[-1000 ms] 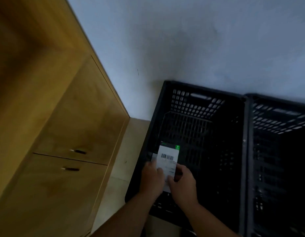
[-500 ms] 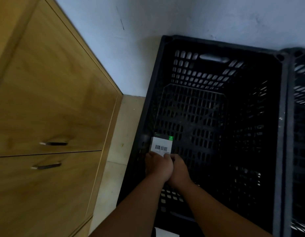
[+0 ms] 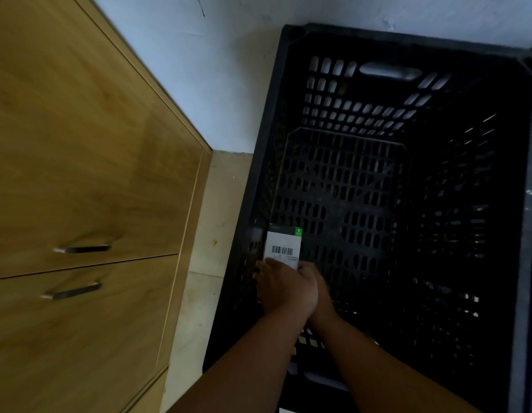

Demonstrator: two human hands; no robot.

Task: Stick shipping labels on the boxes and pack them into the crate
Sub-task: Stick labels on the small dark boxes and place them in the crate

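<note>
**Item: box** [image 3: 285, 232]. Small, flat and rectangular. The far end has a dark band with a green tab [image 3: 298, 231] at its 1 o'clock corner.

**Shipping label** [image 3: 282, 251]. White and stuck flat on the upward face, covering most of it. It carries one black barcode with lines of small print beneath, too fine to read.

**Location.** The box is inside the black slotted crate [image 3: 393, 35], at about 8 o'clock of its interior, just beside the left wall. Whether it rests on the crate bottom cannot be told.

**Left hand** [image 3: 284, 289]. Back upward, fingers curled down over the near end of the box.

**Right hand** [image 3: 318, 289]. Tucked against and partly under the left hand. Its fingers close on the box's 5 o'clock corner, and the rest of the grip is hidden.

**Surroundings.**
- A wooden cabinet [image 3: 80, 144] stands at 9 o'clock of the crate, with two dark bar handles [image 3: 86, 249].
- A strip of pale floor [image 3: 211, 248] lies between the cabinet and the crate.
- A pale wall [image 3: 229, 70] is at 12 o'clock.
- A second crate [image 3: 531, 263] touches the first at 3 o'clock.
</note>
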